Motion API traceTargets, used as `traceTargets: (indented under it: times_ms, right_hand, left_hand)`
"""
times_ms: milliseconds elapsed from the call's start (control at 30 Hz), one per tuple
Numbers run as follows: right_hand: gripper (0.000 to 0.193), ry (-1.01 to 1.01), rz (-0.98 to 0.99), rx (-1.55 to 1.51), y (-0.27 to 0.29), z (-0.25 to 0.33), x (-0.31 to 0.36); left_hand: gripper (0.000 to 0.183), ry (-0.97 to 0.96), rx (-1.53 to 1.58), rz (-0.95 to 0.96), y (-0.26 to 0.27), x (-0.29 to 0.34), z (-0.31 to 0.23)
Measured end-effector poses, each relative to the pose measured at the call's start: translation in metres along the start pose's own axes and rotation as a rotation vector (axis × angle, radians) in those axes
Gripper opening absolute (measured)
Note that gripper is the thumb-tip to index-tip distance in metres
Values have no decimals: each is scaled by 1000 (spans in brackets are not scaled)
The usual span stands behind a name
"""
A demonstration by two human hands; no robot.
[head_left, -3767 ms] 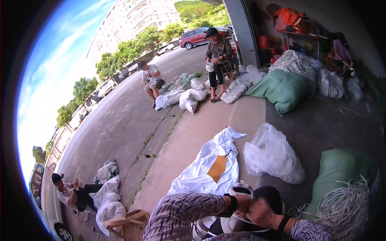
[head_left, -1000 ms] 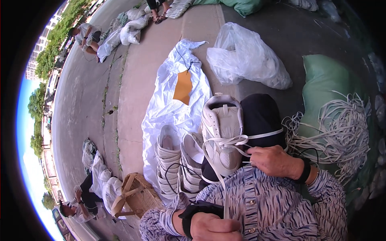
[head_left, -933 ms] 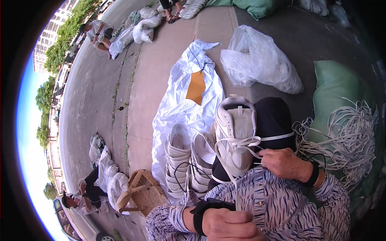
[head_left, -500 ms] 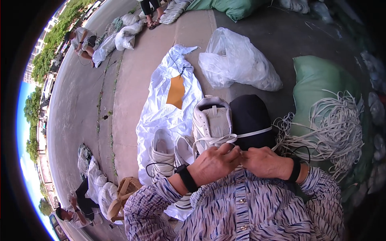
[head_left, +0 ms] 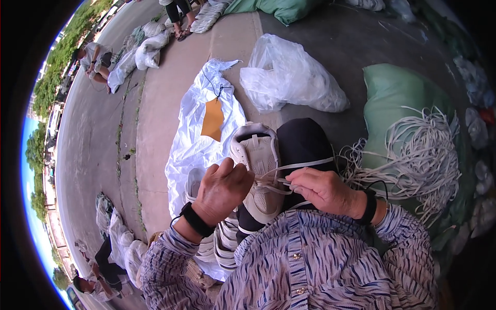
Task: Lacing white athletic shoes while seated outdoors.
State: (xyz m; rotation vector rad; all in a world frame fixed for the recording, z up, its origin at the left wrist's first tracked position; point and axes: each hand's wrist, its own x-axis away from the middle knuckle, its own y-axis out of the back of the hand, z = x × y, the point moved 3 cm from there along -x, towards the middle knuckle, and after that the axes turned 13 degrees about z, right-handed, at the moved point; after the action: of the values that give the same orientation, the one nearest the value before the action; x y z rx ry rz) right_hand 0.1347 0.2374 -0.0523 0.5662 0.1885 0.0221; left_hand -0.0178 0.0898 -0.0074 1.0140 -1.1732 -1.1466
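Observation:
A beige sneaker (head_left: pixel 262 155) rests on my lap, against my dark-clad knee (head_left: pixel 306 138), its toe toward me. Beside the shoe's left edge my left hand (head_left: pixel 225 188) is closed in a fist; the shoelace seems to run into its fingers, partly hidden. Right of the shoe, my right hand (head_left: pixel 328 191) pinches a pale flat shoelace (head_left: pixel 274 189) between thumb and fingertips. Another strand of lace stretches over the knee toward a big tangle of white laces (head_left: pixel 421 155). Below my left wrist, more pale shoes (head_left: pixel 223 243) are partly covered by my arm.
The lace tangle lies on a green sack (head_left: pixel 398 90) at the right. A white plastic sheet (head_left: pixel 188 129) with an orange piece (head_left: pixel 212 120) spreads at the left. Ahead lies a clear plastic bag (head_left: pixel 294 77). Other people (head_left: pixel 95 59) sit farther off among sacks.
My hands were together over the shoe; now they are apart, the left moved left and the right slightly lower. The shoe's toe has come into view, with laces crossing it.

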Motion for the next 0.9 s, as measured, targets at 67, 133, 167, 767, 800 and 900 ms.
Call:
traceTargets:
  times_ms: [67,133,167,767,800,900]
  right_hand:
    - [6,-114,-83,-113,8,-10,-4]
    - [7,-176,-80,-110,10,-18,-12]
    - [7,-231,-60,-115,8,-21,-17]
    - [11,-511,160,-721,53,-78,9]
    - [11,-542,119,-702,56,-81,10]
    - [10,-663,-419,-813,81,-97,18]
  left_hand:
    - [20,70,14,-51,-1,6,1]
    - [18,214,108,-79,-6,7,2]
    - [18,206,99,-95,-10,7,-1]
    - [13,435,944,-458,-81,20,-15]
    - [13,431,938,-482,-80,21,-16]
    - [16,363,890,-465,-79,21,-21]
